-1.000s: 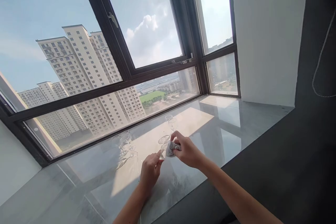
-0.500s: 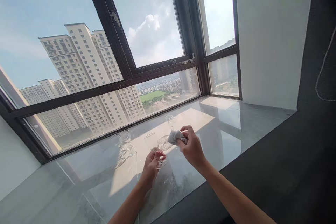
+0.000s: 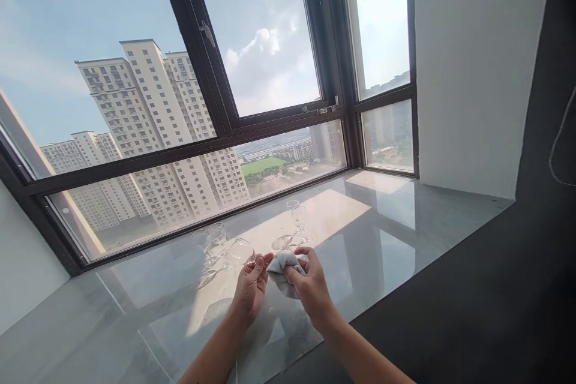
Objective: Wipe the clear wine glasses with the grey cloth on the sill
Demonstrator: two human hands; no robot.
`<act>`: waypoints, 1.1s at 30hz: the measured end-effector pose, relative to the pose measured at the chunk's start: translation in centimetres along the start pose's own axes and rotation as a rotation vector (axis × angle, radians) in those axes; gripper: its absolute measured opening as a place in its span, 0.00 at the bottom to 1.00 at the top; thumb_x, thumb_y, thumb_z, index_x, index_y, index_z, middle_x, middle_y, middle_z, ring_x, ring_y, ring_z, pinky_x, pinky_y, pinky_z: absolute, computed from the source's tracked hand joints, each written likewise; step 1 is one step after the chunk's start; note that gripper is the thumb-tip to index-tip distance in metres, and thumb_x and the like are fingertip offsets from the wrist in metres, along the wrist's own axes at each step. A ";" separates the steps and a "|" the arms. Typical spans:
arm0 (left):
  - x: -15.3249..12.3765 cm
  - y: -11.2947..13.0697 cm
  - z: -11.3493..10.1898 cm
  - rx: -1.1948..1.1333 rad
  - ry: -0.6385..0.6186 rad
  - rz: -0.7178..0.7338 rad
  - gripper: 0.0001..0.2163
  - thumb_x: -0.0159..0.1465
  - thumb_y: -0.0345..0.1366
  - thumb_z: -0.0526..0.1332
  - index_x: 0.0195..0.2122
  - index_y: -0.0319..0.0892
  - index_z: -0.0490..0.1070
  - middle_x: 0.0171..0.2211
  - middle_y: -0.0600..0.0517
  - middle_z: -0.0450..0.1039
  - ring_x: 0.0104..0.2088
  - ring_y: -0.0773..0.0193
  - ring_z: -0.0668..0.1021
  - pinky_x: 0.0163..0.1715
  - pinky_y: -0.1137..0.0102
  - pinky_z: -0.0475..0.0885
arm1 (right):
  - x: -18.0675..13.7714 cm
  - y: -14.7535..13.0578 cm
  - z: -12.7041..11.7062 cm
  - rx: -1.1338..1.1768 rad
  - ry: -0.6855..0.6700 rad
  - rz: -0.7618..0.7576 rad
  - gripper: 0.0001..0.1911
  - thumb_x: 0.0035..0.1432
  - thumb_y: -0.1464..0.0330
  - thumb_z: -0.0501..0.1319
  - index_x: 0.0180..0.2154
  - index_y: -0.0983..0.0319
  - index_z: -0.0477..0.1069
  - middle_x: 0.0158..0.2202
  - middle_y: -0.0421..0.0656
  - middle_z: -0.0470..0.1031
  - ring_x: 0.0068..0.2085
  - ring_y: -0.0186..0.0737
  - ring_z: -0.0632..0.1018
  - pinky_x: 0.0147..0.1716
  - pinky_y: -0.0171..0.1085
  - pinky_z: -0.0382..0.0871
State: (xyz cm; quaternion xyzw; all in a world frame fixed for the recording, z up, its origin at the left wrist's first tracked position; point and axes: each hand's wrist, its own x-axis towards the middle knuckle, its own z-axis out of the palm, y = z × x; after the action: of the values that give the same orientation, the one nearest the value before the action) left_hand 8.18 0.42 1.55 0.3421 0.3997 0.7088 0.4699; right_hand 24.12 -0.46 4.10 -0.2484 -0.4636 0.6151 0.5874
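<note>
Head-worn view, directed forward and down from above and behind the wearer's forearms. The left hand and right hand occupy the near field, below center. Beyond them the polished windowsill is seen obliquely, its window-side edge rising toward the right; the dark-framed corner window stands behind, with high-rise apartment towers in the far distance.

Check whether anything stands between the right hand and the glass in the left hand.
Only the grey cloth bunched in the right hand lies between that hand and the glass in the left hand. Whether cloth and glass touch is hidden. Nothing else visible blocks the way; the other glasses stand farther back.
</note>
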 end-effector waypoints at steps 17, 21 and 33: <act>1.7 -4.7 8.6 0.648 -0.404 0.085 0.16 0.50 0.46 0.70 0.33 0.38 0.79 0.35 0.43 0.82 0.34 0.57 0.81 0.36 0.65 0.73 | 5.5 -9.8 -7.3 -0.059 0.447 -0.388 0.20 0.48 0.64 0.67 0.42 0.58 0.62 0.29 0.38 0.75 0.27 0.35 0.73 0.26 0.34 0.69; 4.5 -6.6 8.7 0.694 -0.364 0.157 0.14 0.53 0.44 0.68 0.33 0.38 0.78 0.33 0.46 0.81 0.34 0.58 0.81 0.37 0.65 0.73 | 5.5 -10.3 -7.4 -0.046 0.436 -0.395 0.20 0.49 0.65 0.67 0.42 0.58 0.62 0.27 0.36 0.74 0.25 0.34 0.73 0.25 0.33 0.68; 7.2 -7.0 8.2 1.424 -0.249 0.380 0.20 0.59 0.42 0.65 0.52 0.45 0.74 0.58 0.44 0.68 0.59 0.51 0.68 0.58 0.58 0.62 | 5.6 -10.1 -7.5 -0.048 0.424 -0.382 0.20 0.48 0.64 0.67 0.41 0.59 0.63 0.28 0.37 0.76 0.27 0.35 0.74 0.26 0.33 0.69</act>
State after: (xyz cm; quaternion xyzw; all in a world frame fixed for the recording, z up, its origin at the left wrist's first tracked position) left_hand 15.66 10.83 -0.24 0.7046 0.6397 0.3037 0.0458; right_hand 34.48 5.72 10.81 -0.2935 -0.3832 0.4166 0.7704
